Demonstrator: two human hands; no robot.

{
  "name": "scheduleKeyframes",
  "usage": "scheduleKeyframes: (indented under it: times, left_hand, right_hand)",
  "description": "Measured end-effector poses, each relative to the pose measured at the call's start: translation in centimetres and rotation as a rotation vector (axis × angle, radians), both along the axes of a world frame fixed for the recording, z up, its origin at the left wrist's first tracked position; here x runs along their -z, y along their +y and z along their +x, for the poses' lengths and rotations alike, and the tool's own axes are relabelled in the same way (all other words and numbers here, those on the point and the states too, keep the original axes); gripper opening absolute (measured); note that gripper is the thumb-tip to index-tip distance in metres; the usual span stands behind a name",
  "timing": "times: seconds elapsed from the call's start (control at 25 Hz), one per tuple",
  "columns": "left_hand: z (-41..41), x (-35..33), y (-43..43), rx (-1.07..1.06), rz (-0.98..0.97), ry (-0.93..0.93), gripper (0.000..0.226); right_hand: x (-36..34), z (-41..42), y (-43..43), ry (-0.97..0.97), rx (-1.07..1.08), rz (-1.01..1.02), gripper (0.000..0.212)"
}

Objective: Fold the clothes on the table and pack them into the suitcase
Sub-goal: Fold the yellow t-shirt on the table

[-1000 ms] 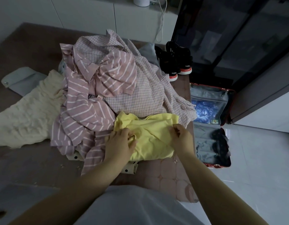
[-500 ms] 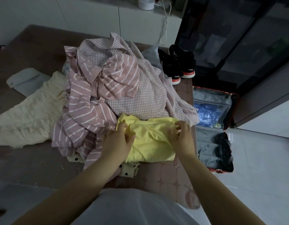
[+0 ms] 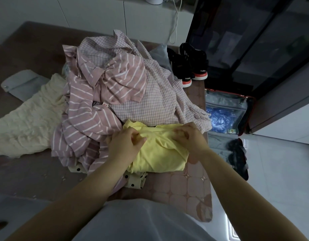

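A yellow garment (image 3: 160, 153), partly folded, lies at the near right of the table on top of the clothes pile. My left hand (image 3: 125, 145) pinches a fold at its upper left part. My right hand (image 3: 190, 136) pinches the cloth at its upper right edge. Behind it lie a pink striped shirt (image 3: 91, 115) and a pink checked shirt (image 3: 155, 101). A cream garment (image 3: 28, 126) spreads to the left. The open suitcase (image 3: 226, 119) lies on the floor to the right of the table, with dark items and a blue bag inside.
A black pair of sneakers (image 3: 188, 66) stands at the table's far right corner. A cream polka-dot cloth (image 3: 134, 181) pokes out under the yellow garment. A pale grey pouch (image 3: 23, 84) lies at the far left. Dark glass cabinets stand behind the suitcase.
Both hands have moved inward along the yellow garment's top edge, and the cloth is bunched narrower between them. The pile behind has not moved.
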State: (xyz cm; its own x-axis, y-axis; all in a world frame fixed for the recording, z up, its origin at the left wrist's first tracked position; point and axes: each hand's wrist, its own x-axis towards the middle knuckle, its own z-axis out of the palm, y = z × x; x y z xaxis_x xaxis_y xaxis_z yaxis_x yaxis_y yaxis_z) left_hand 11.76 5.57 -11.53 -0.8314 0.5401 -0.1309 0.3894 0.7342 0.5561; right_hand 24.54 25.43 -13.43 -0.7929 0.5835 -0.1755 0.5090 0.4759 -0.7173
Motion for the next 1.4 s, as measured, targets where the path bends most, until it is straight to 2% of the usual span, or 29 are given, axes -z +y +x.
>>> scheduleKeyframes:
  times: [0.16, 0.32, 0.44, 0.52, 0.64, 0.72, 0.8, 0.88, 0.96, 1.04, 1.16, 1.28, 1.36, 1.4]
  left_hand:
    - [0.0, 0.3, 0.4, 0.006, -0.056, 0.095, 0.021]
    - [-0.7, -0.3, 0.5, -0.062, 0.036, 0.057, 0.017]
    - [-0.9, -0.5, 1.0, -0.029, -0.031, 0.061, 0.019]
    - [-0.7, -0.3, 0.8, 0.014, -0.107, 0.097, 0.027]
    - [0.1, 0.0, -0.1, 0.016, -0.058, 0.129, 0.036]
    - [0.2, -0.1, -0.2, -0.012, 0.023, 0.079, 0.033]
    - [-0.2, -0.4, 0.2, -0.023, 0.065, -0.055, 0.029]
    - [-0.6, -0.7, 0.5, -0.037, 0.096, -0.170, 0.026]
    - [-1.2, -1.2, 0.4, -0.062, 0.152, -0.180, 0.022]
    - [-1.5, -1.5, 0.2, -0.049, 0.134, -0.084, 0.021]
    - [-0.8, -1.5, 0.0, 0.059, -0.035, 0.241, 0.025]
    - [1.4, -1.0, 0.3, 0.241, 0.080, 0.510, 0.027]
    - [2.8, 0.4, 0.5, 0.453, 0.060, 0.554, 0.039]
    - [3.1, 1.2, 0.5, 0.515, -0.062, 0.509, 0.050]
  right_hand:
    - [-0.3, -0.5, 0.9, 0.027, 0.001, -0.039, 0.010]
    - [-0.7, -0.9, 2.6, -0.030, 0.052, 0.014, 0.016]
    - [-0.5, -1.6, 2.3, -0.035, 0.048, 0.058, 0.014]
    - [-0.6, -1.2, 1.2, 0.036, 0.128, 0.075, 0.007]
    - [-0.3, 1.0, -0.9, 0.025, 0.350, 0.027, 0.021]
    - [0.2, 1.9, -2.2, -0.011, 0.375, -0.034, 0.024]
    - [0.2, 1.9, -2.6, 0.016, 0.384, -0.065, 0.019]
    - [-0.3, 1.2, -1.8, 0.019, 0.399, -0.018, 0.023]
    - [-0.4, 0.8, -0.6, -0.002, 0.417, 0.023, 0.029]
    - [0.1, 0.5, 0.4, -0.065, 0.419, 0.032, 0.033]
    - [0.9, 0.2, -0.2, -0.158, 0.411, 0.013, 0.031]
    - [0.5, -0.1, -1.9, -0.068, 0.455, 0.001, 0.030]
    - [0.3, -0.2, -2.1, -0.031, 0.441, -0.009, 0.029]
    - [0.3, -0.3, -1.7, -0.046, 0.430, -0.017, 0.026]
